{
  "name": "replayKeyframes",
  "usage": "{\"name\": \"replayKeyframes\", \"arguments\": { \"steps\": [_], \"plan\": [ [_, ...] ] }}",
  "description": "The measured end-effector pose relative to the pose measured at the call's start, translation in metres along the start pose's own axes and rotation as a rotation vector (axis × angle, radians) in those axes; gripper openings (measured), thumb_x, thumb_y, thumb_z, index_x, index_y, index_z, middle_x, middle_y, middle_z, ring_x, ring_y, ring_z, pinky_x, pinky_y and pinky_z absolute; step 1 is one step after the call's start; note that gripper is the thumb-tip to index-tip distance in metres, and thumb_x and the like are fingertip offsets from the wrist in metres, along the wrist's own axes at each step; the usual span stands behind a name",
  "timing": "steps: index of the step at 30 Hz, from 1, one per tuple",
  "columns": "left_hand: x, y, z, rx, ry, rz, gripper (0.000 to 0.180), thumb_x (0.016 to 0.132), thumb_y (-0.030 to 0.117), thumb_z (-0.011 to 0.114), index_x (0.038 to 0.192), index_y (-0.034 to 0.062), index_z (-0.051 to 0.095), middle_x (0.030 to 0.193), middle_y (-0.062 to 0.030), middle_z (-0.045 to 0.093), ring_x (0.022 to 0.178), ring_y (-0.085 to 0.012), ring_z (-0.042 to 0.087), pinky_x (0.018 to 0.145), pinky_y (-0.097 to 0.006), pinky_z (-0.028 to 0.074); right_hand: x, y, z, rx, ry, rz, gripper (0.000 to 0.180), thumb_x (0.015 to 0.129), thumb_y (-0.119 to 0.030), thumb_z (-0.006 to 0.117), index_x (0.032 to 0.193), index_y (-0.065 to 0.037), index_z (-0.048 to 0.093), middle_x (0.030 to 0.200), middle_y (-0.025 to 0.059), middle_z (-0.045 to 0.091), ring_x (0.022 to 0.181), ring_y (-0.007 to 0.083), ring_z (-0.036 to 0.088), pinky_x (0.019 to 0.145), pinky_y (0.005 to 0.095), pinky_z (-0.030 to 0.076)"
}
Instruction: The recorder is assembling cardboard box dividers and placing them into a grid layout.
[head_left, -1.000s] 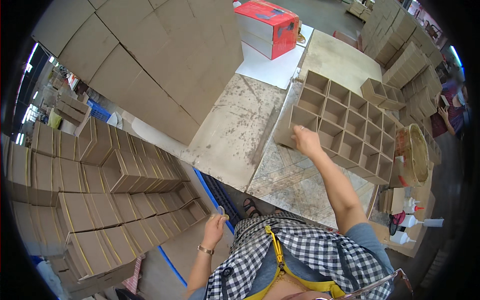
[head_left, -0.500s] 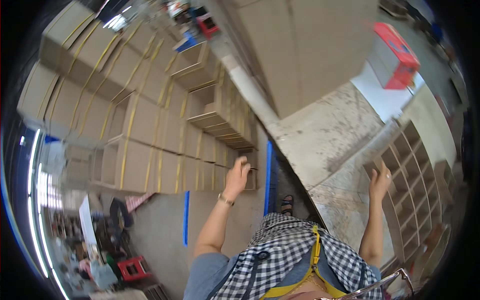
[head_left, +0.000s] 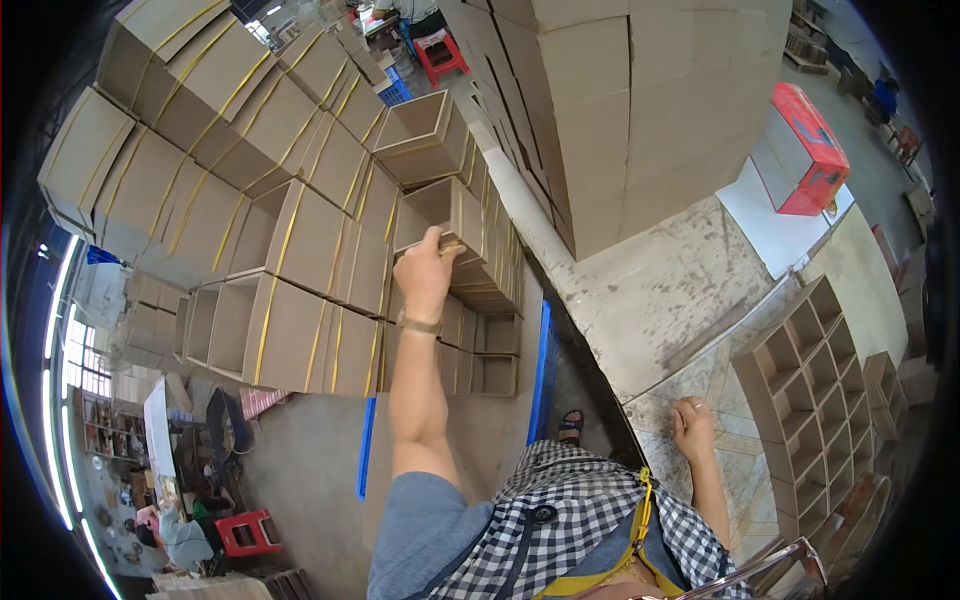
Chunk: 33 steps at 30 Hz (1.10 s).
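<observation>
Lying right at the fingertips of the left hand (head_left: pixel 425 275), an open brown box (head_left: pixel 469 218) stood in the stack of brown boxes (head_left: pixel 330 245) bound with yellow bands (head_left: pixel 285 248), on the person's left, across a dark gap from the worktop (head_left: pixel 738 395). From the left hand the box lay straight ahead and slightly rightward, its opening facing up; which way its long axis ran could not be told, since the hand covered part of its near rim. The left arm was stretched out almost straight, its fingers bent over that rim, with a small tan thing (head_left: pixel 455 247) at their tips; whether they pinched it or the board could not be made out.

The right hand (head_left: pixel 694 428) was much farther from that box, loosely curled above the worktop just inside its left corner, with nothing visible in it, though its palm was hidden. Rightward of it, near the worktop's right edge and apart from the fingers, a grid of open brown compartments (head_left: pixel 795 425) ran lengthwise toward the person.
</observation>
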<state>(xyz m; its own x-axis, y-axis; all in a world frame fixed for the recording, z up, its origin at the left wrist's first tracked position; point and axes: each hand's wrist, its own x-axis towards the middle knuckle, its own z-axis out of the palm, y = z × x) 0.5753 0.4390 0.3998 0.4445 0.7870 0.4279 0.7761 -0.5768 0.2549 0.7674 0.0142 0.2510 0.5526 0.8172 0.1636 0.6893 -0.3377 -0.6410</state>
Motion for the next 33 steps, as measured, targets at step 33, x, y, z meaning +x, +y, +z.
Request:
{"name": "replayKeyframes", "arguments": {
  "steps": [33],
  "plan": [
    [-0.168, 0.101, 0.155, -0.348, -0.466, 0.473, 0.018, 0.08, 0.016, 0.049, 0.069, 0.0035, 0.055, 0.061, -0.0174, 0.059, 0.057, -0.0316, 0.061, 0.05, -0.041, 0.048, 0.02, -0.042, 0.028, 0.28, -0.038, -0.071, 0.051, 0.088, -0.049, 0.04, 0.093, -0.002, 0.06, 0.084, 0.0148, 0.062, 0.076, 0.0247, 0.056, 0.07, 0.0366, 0.043]
  ]
}}
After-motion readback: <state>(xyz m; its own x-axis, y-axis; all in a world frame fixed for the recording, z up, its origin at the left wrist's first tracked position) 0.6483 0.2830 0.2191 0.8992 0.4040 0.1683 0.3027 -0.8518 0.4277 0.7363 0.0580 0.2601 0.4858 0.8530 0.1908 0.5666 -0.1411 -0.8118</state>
